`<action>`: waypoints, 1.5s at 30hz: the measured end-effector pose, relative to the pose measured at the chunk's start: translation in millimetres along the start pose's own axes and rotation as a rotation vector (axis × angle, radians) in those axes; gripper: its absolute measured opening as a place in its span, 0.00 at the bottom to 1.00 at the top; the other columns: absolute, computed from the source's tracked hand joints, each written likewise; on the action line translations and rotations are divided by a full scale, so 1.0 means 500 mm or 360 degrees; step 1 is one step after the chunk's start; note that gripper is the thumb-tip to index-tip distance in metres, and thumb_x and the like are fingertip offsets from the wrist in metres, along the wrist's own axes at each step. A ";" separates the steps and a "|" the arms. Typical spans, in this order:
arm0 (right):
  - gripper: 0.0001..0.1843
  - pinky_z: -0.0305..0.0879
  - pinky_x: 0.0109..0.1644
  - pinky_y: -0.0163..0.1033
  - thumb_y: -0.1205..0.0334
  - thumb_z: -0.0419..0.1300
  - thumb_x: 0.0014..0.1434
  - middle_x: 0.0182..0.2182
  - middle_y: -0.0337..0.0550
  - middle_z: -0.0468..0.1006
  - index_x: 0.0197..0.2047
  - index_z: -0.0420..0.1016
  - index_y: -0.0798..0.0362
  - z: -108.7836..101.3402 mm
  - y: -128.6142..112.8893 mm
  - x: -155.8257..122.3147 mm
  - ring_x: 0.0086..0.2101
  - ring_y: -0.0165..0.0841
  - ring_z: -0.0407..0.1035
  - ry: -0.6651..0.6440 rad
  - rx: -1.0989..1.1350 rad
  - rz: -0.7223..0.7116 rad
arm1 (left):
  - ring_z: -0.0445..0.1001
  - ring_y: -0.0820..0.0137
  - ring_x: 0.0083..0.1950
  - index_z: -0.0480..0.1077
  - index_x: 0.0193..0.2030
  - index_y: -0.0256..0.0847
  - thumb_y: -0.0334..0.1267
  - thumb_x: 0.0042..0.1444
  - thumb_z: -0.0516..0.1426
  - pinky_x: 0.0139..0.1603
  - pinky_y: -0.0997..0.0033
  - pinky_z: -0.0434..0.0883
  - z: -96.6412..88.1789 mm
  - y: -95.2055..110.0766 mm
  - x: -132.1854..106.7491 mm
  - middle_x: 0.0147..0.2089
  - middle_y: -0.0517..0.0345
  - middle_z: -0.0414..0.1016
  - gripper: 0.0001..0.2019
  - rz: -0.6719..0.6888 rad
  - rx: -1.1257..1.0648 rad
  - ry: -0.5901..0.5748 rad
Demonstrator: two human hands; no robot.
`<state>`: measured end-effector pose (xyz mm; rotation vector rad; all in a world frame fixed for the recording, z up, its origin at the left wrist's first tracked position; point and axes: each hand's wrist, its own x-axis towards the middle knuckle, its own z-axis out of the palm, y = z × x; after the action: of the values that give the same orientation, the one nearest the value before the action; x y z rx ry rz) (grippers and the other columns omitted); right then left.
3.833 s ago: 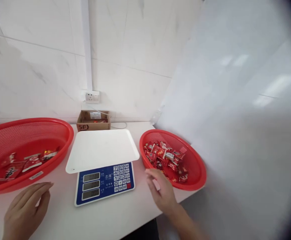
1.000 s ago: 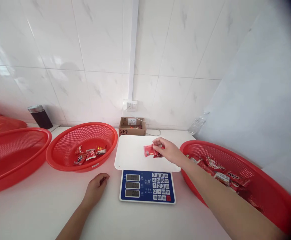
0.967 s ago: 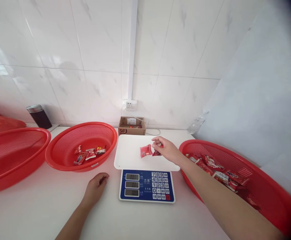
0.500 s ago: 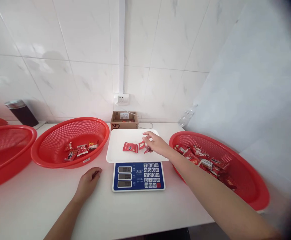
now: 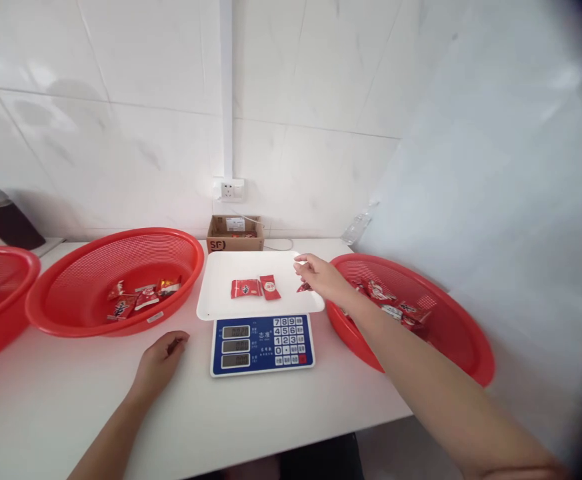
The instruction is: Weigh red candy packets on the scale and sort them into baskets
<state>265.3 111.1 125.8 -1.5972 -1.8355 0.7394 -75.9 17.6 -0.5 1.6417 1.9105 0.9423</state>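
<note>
My right hand (image 5: 321,277) is over the right side of the white scale pan (image 5: 215,270), closed on a small red snack packet (image 5: 303,287) that pokes out under the fingers. Two other red packets lie side by side on the pan: a wider one (image 5: 245,289) and a smaller one (image 5: 270,287) with a pale round mark. The digital scale (image 5: 263,345) has a blue panel with keys and lit readouts. My left hand (image 5: 158,363) rests on the table left of the scale, fingers curled in, with nothing visible in it.
A red basket (image 5: 451,290) of packets stands at right. Another red basket (image 5: 71,287) with several packets is at left, beside a third basket (image 5: 1,300). Behind the scale are a small cardboard box (image 5: 235,243) and a wall socket (image 5: 229,190). A dark flask (image 5: 8,223) stands far left.
The smaller packet now lies on the pan, released by my right hand, which has moved right with another packet. The top readout has risen. The whole view has shifted slightly.
</note>
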 end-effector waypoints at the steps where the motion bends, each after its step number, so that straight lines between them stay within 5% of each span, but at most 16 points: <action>1: 0.17 0.68 0.35 0.34 0.52 0.50 0.60 0.38 0.42 0.74 0.50 0.65 0.49 -0.023 0.009 -0.007 0.27 0.27 0.71 0.0028 -0.0023 0.0017 | 0.73 0.66 0.39 0.70 0.35 0.44 0.48 0.46 0.50 0.40 0.72 0.70 -0.001 -0.001 0.001 0.37 0.59 0.76 0.14 -0.0010 0.0012 -0.0005; 6: 0.23 0.69 0.31 0.34 0.46 0.44 0.62 0.41 0.47 0.76 0.51 0.66 0.50 -0.151 0.075 -0.050 0.35 0.33 0.72 -0.0094 -0.0217 0.0288 | 0.74 0.64 0.41 0.70 0.35 0.46 0.49 0.43 0.51 0.42 0.70 0.70 0.001 -0.013 0.016 0.39 0.60 0.76 0.16 -0.0107 0.0096 -0.0043; 10: 0.26 0.68 0.38 0.39 0.45 0.44 0.61 0.47 0.52 0.73 0.52 0.67 0.53 -0.200 0.151 -0.065 0.40 0.39 0.71 -0.0296 -0.0738 0.0519 | 0.74 0.62 0.41 0.71 0.36 0.47 0.50 0.43 0.52 0.40 0.68 0.71 0.003 -0.021 0.025 0.40 0.59 0.77 0.16 -0.0101 0.0144 -0.0066; 13: 0.24 0.63 0.47 0.42 0.53 0.55 0.56 0.49 0.53 0.72 0.54 0.66 0.55 -0.187 0.201 -0.064 0.46 0.43 0.68 -0.0316 -0.0935 0.0565 | 0.74 0.62 0.41 0.71 0.36 0.47 0.49 0.43 0.52 0.39 0.67 0.71 0.003 -0.022 0.025 0.39 0.59 0.77 0.15 -0.0097 0.0156 -0.0054; 15: 0.32 0.61 0.49 0.42 0.58 0.60 0.52 0.51 0.54 0.70 0.59 0.60 0.55 -0.167 0.223 -0.063 0.48 0.44 0.67 -0.0358 -0.1003 0.0591 | 0.74 0.62 0.41 0.71 0.36 0.47 0.48 0.43 0.52 0.40 0.66 0.71 0.002 -0.021 0.024 0.40 0.59 0.77 0.15 -0.0111 0.0157 -0.0041; 18: 0.46 0.64 0.45 0.41 0.63 0.64 0.45 0.50 0.55 0.71 0.65 0.49 0.53 -0.149 0.238 -0.062 0.46 0.44 0.69 -0.0451 -0.1058 0.0626 | 0.74 0.62 0.42 0.70 0.37 0.47 0.48 0.44 0.52 0.42 0.65 0.71 0.002 -0.021 0.024 0.41 0.59 0.76 0.15 -0.0143 0.0174 -0.0057; 21: 0.50 0.66 0.38 0.40 0.64 0.66 0.40 0.44 0.53 0.75 0.65 0.49 0.53 -0.159 0.243 -0.058 0.40 0.44 0.72 -0.0570 -0.1060 0.0634 | 0.73 0.62 0.43 0.70 0.38 0.47 0.48 0.45 0.52 0.43 0.65 0.71 0.003 -0.025 0.025 0.42 0.59 0.76 0.15 -0.0133 0.0192 -0.0063; 25: 0.38 0.65 0.40 0.38 0.62 0.66 0.40 0.46 0.49 0.75 0.57 0.64 0.51 -0.188 0.248 -0.041 0.42 0.43 0.71 -0.0618 -0.1052 0.0547 | 0.74 0.61 0.42 0.70 0.38 0.46 0.48 0.45 0.52 0.42 0.64 0.71 0.003 -0.027 0.026 0.41 0.57 0.76 0.15 -0.0091 0.0186 -0.0043; 28: 0.29 0.62 0.46 0.37 0.55 0.59 0.51 0.51 0.49 0.71 0.57 0.64 0.50 -0.184 0.249 -0.024 0.47 0.40 0.67 -0.0503 -0.1071 0.0429 | 0.74 0.62 0.42 0.70 0.37 0.46 0.48 0.45 0.52 0.41 0.65 0.71 0.003 -0.025 0.024 0.41 0.58 0.76 0.15 -0.0117 0.0191 -0.0047; 33: 0.27 0.59 0.48 0.39 0.49 0.54 0.56 0.53 0.53 0.68 0.56 0.64 0.54 -0.122 0.239 -0.007 0.49 0.41 0.65 -0.0292 -0.1195 0.0317 | 0.74 0.63 0.43 0.70 0.37 0.47 0.49 0.44 0.51 0.43 0.68 0.71 0.003 -0.024 0.021 0.41 0.60 0.76 0.16 -0.0118 0.0161 -0.0045; 38: 0.15 0.56 0.49 0.42 0.59 0.55 0.56 0.48 0.57 0.71 0.45 0.73 0.56 -0.075 0.212 -0.007 0.50 0.45 0.62 -0.0105 -0.1326 0.0228 | 0.73 0.64 0.44 0.70 0.37 0.47 0.49 0.44 0.51 0.44 0.68 0.70 0.001 -0.017 0.019 0.42 0.60 0.76 0.16 -0.0128 0.0139 -0.0042; 45: 0.15 0.58 0.33 0.38 0.58 0.48 0.58 0.35 0.50 0.76 0.37 0.74 0.54 -0.134 0.151 0.001 0.35 0.40 0.70 0.0208 -0.1325 0.0308 | 0.74 0.65 0.41 0.70 0.36 0.45 0.48 0.45 0.50 0.42 0.71 0.71 0.002 -0.011 0.013 0.39 0.58 0.76 0.15 -0.0070 0.0035 -0.0023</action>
<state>365.1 123.0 115.2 -2.2815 -2.0287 -0.1109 -80.2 23.9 -4.7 1.6078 1.9458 0.8927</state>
